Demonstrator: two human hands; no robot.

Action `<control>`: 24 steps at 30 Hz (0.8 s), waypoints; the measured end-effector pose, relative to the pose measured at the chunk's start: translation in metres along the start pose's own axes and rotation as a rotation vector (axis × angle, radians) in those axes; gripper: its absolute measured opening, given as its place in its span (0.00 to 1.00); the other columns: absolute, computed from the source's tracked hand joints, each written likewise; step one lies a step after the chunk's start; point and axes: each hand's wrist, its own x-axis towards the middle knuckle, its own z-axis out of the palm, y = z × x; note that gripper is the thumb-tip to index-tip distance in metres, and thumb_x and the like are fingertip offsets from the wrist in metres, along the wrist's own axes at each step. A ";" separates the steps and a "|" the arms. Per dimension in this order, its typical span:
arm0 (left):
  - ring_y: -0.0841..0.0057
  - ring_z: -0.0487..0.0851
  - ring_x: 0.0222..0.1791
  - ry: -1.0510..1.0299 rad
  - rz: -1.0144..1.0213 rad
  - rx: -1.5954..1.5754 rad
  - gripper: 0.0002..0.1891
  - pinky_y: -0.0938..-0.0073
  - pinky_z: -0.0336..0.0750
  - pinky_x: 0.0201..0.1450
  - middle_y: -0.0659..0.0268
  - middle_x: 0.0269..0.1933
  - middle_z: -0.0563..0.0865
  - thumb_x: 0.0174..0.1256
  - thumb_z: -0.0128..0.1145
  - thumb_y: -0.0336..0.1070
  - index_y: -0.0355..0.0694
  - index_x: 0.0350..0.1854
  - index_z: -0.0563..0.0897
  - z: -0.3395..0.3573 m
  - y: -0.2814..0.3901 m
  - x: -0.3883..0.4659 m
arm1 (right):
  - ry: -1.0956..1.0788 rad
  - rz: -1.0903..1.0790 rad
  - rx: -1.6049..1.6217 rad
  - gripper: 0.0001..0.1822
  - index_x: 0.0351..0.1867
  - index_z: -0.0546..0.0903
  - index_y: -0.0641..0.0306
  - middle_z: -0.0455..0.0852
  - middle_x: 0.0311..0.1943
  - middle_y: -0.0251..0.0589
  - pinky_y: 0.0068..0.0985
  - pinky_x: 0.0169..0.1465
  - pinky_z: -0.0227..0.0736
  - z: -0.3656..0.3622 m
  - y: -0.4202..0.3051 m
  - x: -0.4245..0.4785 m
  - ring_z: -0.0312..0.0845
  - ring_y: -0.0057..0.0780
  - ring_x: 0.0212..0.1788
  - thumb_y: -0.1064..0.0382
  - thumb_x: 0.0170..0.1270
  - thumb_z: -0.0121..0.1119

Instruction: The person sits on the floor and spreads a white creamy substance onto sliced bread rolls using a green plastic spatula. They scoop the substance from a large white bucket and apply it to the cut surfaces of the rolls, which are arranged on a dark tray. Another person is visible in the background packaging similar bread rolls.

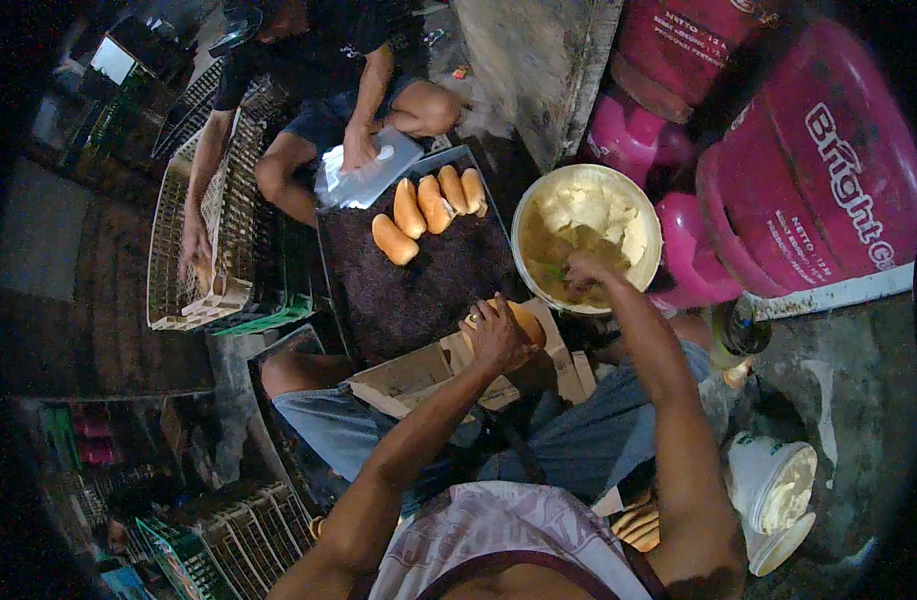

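My left hand (497, 334) grips a golden bread roll (530, 324) above a cardboard piece (406, 379) near my lap. Inside a round pale tub (520, 259) to the right, my right hand (587, 271) is curled, blurred by motion, around what looks like a green utensil (553, 271); its tip is hidden. Pale yellow creamy spread (578, 210) fills the far side of that tub. Several bread rolls (395, 240) lie in a slanting row on a dark-surfaced tray (421, 300) in front of me.
A co-worker's hand (359, 150) rests on clear plastic sheets (387, 169) across the tray; the other hand (196, 244) reaches into a plastic crate (175, 202). Pink gas cylinders (788, 172) stand right. A white bucket of pale spread (755, 465) and more rolls (638, 525) sit lower right.
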 end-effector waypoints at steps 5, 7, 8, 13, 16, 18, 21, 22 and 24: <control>0.52 0.83 0.53 0.273 0.083 -0.261 0.47 0.50 0.77 0.55 0.49 0.53 0.83 0.43 0.78 0.57 0.37 0.64 0.69 -0.005 -0.075 0.018 | 0.048 0.118 0.429 0.13 0.37 0.89 0.58 0.89 0.33 0.50 0.41 0.39 0.78 -0.097 -0.030 -0.026 0.87 0.46 0.36 0.58 0.55 0.59; 0.59 0.87 0.40 0.148 0.000 -0.665 0.33 0.59 0.82 0.46 0.57 0.41 0.87 0.55 0.73 0.48 0.38 0.58 0.73 -0.016 -0.087 0.027 | 0.110 0.023 0.459 0.13 0.38 0.89 0.59 0.89 0.33 0.52 0.41 0.41 0.78 -0.107 -0.027 -0.044 0.87 0.47 0.37 0.57 0.57 0.60; 0.60 0.87 0.40 0.092 -0.009 -0.934 0.30 0.59 0.82 0.46 0.58 0.40 0.87 0.58 0.71 0.46 0.38 0.57 0.74 -0.021 -0.094 0.029 | 0.147 -0.053 0.453 0.13 0.40 0.89 0.60 0.89 0.35 0.52 0.41 0.42 0.78 -0.110 -0.027 -0.049 0.87 0.47 0.38 0.57 0.58 0.61; 0.61 0.85 0.51 -0.297 -0.020 -2.067 0.29 0.58 0.81 0.55 0.54 0.53 0.84 0.71 0.54 0.62 0.39 0.57 0.77 -0.056 -0.085 0.017 | 0.369 -0.490 0.587 0.15 0.46 0.87 0.58 0.88 0.37 0.51 0.38 0.45 0.78 -0.142 -0.087 -0.086 0.86 0.47 0.40 0.56 0.61 0.67; 0.56 0.82 0.56 -0.392 0.024 -2.352 0.30 0.49 0.77 0.61 0.54 0.57 0.82 0.73 0.47 0.66 0.43 0.59 0.77 -0.079 -0.067 0.007 | 0.404 -0.533 0.526 0.16 0.51 0.86 0.53 0.86 0.35 0.48 0.38 0.43 0.78 -0.123 -0.115 -0.074 0.84 0.46 0.39 0.59 0.61 0.67; 0.57 0.84 0.53 -0.273 0.009 -2.289 0.27 0.50 0.79 0.58 0.54 0.54 0.83 0.73 0.50 0.63 0.43 0.57 0.78 -0.080 -0.072 0.010 | 0.579 -0.540 0.260 0.18 0.53 0.85 0.50 0.82 0.34 0.45 0.40 0.41 0.78 -0.112 -0.134 -0.068 0.83 0.44 0.38 0.60 0.60 0.66; 0.59 0.85 0.49 -0.188 -0.043 -2.270 0.23 0.51 0.82 0.53 0.56 0.51 0.84 0.72 0.54 0.59 0.43 0.53 0.78 -0.060 -0.109 0.030 | 0.643 -0.602 0.127 0.21 0.56 0.83 0.48 0.77 0.33 0.42 0.42 0.38 0.78 -0.114 -0.149 -0.066 0.81 0.44 0.36 0.61 0.59 0.66; 0.59 0.85 0.48 -0.206 -0.059 -2.360 0.22 0.52 0.83 0.52 0.57 0.50 0.84 0.72 0.54 0.58 0.43 0.52 0.78 -0.062 -0.113 0.031 | 0.672 -0.608 0.108 0.21 0.56 0.83 0.48 0.78 0.34 0.42 0.41 0.37 0.78 -0.115 -0.151 -0.067 0.82 0.44 0.36 0.62 0.59 0.66; 0.62 0.85 0.47 -0.159 0.008 -2.465 0.21 0.57 0.82 0.53 0.57 0.48 0.84 0.72 0.56 0.55 0.43 0.55 0.77 -0.065 -0.118 0.030 | 0.731 -0.623 0.072 0.21 0.55 0.83 0.49 0.79 0.34 0.42 0.40 0.36 0.79 -0.119 -0.155 -0.069 0.82 0.43 0.36 0.62 0.57 0.66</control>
